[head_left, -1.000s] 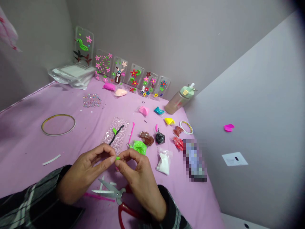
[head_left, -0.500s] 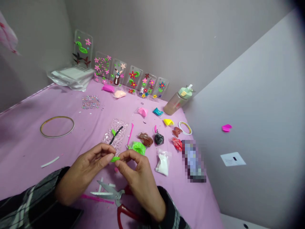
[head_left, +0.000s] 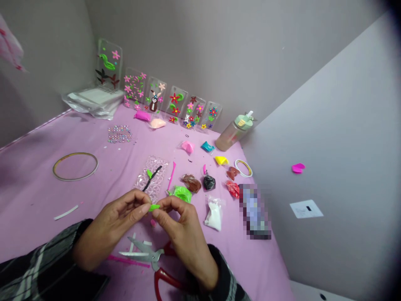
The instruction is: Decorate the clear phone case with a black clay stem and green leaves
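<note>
A small leaf-shaped piece of green clay is pinched between my two hands. My left hand holds its left end between thumb and forefinger. On the other end, my right hand grips with thumb and fingertips. Just beyond my fingers lies a clear patterned phone case, bearing a black clay stem and one green leaf. A bag of green clay sits close past my right hand. Open red-handled scissors lie under my wrists, partly covered by my right hand.
Bags of brown clay, black clay and white clay lie to the right, near a blurred phone-like object. Decorated cases and a bottle stand at the back. A hoop and pink tool lie on the cloth.
The green clay piece has shifted slightly up and right between my fingertips and shows a little differently. My hands stay almost in place; the rest has not moved.
</note>
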`<act>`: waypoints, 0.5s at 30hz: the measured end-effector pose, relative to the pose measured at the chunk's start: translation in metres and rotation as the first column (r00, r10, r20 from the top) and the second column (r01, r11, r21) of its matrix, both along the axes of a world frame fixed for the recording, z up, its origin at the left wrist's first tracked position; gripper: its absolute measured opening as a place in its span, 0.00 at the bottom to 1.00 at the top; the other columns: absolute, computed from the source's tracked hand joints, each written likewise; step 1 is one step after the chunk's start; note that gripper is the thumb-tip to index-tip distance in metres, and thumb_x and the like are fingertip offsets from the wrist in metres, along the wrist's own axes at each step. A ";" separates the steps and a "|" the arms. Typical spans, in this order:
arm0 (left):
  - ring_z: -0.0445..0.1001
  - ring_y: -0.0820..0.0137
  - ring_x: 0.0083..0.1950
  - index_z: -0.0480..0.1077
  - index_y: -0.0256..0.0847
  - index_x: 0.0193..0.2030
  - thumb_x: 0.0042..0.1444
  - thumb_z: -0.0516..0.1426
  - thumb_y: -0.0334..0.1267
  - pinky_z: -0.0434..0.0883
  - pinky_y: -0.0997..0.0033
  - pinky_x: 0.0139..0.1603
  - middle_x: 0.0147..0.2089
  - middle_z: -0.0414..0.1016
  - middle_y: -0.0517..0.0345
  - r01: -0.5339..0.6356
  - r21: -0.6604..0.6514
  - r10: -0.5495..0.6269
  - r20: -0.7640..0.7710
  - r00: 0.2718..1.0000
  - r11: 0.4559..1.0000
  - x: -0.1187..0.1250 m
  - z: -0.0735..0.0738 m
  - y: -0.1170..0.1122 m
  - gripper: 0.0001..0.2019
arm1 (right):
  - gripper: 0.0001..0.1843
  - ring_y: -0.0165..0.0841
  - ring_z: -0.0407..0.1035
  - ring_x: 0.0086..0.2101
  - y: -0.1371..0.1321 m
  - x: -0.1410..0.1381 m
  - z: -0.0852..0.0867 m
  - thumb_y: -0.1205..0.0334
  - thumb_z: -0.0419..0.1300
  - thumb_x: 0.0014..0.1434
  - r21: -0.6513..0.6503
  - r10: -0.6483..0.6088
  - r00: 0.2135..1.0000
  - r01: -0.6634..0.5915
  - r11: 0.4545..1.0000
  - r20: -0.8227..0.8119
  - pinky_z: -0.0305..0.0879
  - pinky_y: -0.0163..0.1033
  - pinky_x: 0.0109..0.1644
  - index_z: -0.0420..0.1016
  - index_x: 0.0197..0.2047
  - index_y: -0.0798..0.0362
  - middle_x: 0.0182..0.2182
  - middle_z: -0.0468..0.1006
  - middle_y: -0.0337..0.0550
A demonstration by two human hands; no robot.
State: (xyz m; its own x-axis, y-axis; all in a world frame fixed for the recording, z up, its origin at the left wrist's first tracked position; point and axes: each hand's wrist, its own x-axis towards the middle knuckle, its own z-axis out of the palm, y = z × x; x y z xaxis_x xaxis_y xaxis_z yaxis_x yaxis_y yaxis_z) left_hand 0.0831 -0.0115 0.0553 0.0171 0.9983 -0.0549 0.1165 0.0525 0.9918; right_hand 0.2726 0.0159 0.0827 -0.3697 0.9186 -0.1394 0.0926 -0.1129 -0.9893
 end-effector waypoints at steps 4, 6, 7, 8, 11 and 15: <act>0.83 0.66 0.36 0.80 0.48 0.36 0.66 0.65 0.57 0.81 0.78 0.38 0.33 0.81 0.62 -0.012 0.004 0.012 0.021 1.000 1.000 0.000 0.000 0.000 0.16 | 0.09 0.34 0.73 0.35 0.000 -0.001 0.000 0.56 0.71 0.65 -0.018 0.014 1.000 -0.015 1.000 -0.011 0.72 0.39 0.48 0.81 0.34 0.48 0.30 0.80 0.34; 0.82 0.66 0.36 0.80 0.47 0.36 0.66 0.64 0.57 0.81 0.78 0.38 0.33 0.80 0.61 -0.003 -0.007 0.004 0.018 1.000 1.000 -0.001 -0.001 0.000 0.16 | 0.10 0.33 0.72 0.35 -0.001 -0.002 0.001 0.54 0.74 0.64 -0.033 0.024 1.000 -0.024 0.999 -0.014 0.71 0.39 0.48 0.82 0.35 0.48 0.30 0.80 0.34; 0.83 0.66 0.37 0.80 0.47 0.36 0.66 0.64 0.57 0.81 0.78 0.39 0.33 0.80 0.61 0.009 -0.013 -0.009 0.014 1.000 1.000 -0.002 -0.001 -0.001 0.16 | 0.11 0.33 0.72 0.35 -0.001 -0.002 0.001 0.53 0.75 0.64 -0.041 0.027 1.000 -0.028 0.999 -0.011 0.70 0.39 0.47 0.83 0.36 0.48 0.30 0.79 0.34; 0.83 0.66 0.38 0.79 0.47 0.37 0.66 0.64 0.57 0.81 0.78 0.40 0.34 0.81 0.61 0.024 -0.021 -0.023 0.011 1.000 1.000 -0.002 -0.001 -0.001 0.16 | 0.12 0.33 0.72 0.35 -0.001 -0.002 0.001 0.51 0.75 0.64 -0.046 0.029 1.000 -0.029 0.999 -0.006 0.70 0.39 0.47 0.83 0.36 0.49 0.30 0.79 0.34; 0.83 0.65 0.39 0.79 0.47 0.38 0.67 0.63 0.57 0.82 0.76 0.42 0.35 0.81 0.61 0.031 -0.032 -0.031 0.011 0.999 0.999 -0.002 -0.002 -0.001 0.16 | 0.14 0.33 0.72 0.35 -0.001 -0.002 0.001 0.49 0.74 0.65 -0.037 0.029 1.000 -0.028 0.999 0.010 0.70 0.39 0.46 0.82 0.34 0.49 0.30 0.79 0.35; 0.84 0.62 0.40 0.80 0.46 0.39 0.65 0.63 0.59 0.84 0.73 0.41 0.36 0.83 0.59 0.009 -0.023 -0.009 -0.003 1.000 1.000 0.000 -0.001 -0.001 0.18 | 0.14 0.34 0.73 0.35 0.001 -0.001 0.000 0.50 0.74 0.64 -0.028 0.012 1.000 -0.012 1.000 0.012 0.71 0.39 0.47 0.83 0.34 0.49 0.29 0.80 0.36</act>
